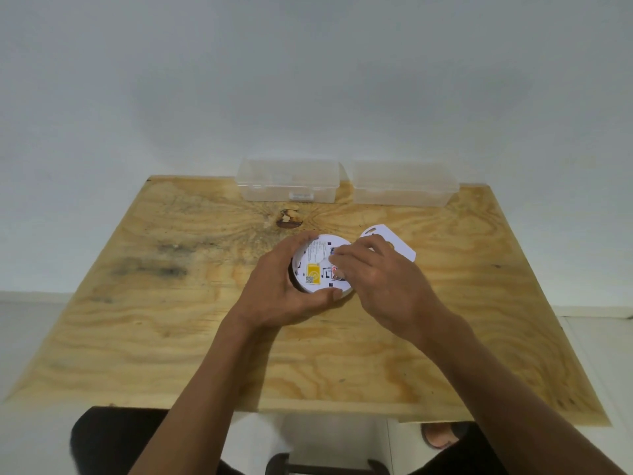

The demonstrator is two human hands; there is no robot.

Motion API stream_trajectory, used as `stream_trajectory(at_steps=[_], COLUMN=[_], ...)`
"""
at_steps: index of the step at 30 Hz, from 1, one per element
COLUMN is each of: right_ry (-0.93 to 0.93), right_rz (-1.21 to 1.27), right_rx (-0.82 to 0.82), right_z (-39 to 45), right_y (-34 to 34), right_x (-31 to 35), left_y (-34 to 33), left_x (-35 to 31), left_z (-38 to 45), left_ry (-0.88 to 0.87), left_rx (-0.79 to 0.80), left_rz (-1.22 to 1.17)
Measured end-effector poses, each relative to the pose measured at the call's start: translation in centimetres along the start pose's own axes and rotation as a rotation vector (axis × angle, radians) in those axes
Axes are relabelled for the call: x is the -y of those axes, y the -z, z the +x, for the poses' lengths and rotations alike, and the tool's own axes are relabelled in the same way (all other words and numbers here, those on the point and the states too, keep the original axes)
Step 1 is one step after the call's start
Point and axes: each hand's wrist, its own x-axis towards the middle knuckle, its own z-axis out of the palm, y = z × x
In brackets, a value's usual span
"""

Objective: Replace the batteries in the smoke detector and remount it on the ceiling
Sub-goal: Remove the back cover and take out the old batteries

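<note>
A round white smoke detector (317, 265) lies back side up near the middle of the plywood table (171, 320), showing printed text and a yellow label. My left hand (281, 286) is wrapped around its left and near rim. My right hand (373, 275) rests on the detector's right half, fingertips pressed into the battery area, which they hide. Whether a battery is between those fingers cannot be told. A flat white mounting plate (394, 240) lies on the table just behind my right hand.
Two clear plastic boxes stand at the table's far edge: a closed one (289, 181) and another (404, 186) to its right. A dark knot (289, 219) marks the wood behind the detector. A white wall rises behind the table.
</note>
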Motion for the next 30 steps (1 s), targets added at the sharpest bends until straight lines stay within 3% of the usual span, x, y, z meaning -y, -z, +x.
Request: stream_trajectory(at_steps=[5, 14, 23, 27, 30], right_ry=[-0.001, 0.053, 0.054, -0.118, -0.376], right_rz=[0.066, 0.096, 0.083, 0.237, 0.553], right_rx=[0.108, -0.296, -0.255, -0.182, -0.172], right_z=[0.7, 1.1, 2.1, 2.7, 3.3], right_y=[0.3, -0.8, -0.8, -0.3, 0.9], right_x=[-0.8, 0.1, -0.1, 0.4, 0.9], left_y=[0.0, 0.2, 0.0, 0.2, 0.2], left_x=[-0.3, -0.4, -0.7, -1.2, -1.0], left_z=[-0.1, 0.0, -0.1, -0.2, -0.3], left_ry=[-0.024, -0.04, -0.022, -0.023, 0.006], left_rx=[0.004, 0.002, -0.01, -0.022, -0.006], left_rz=[0.0, 0.008, -0.002, 0.01, 0.021])
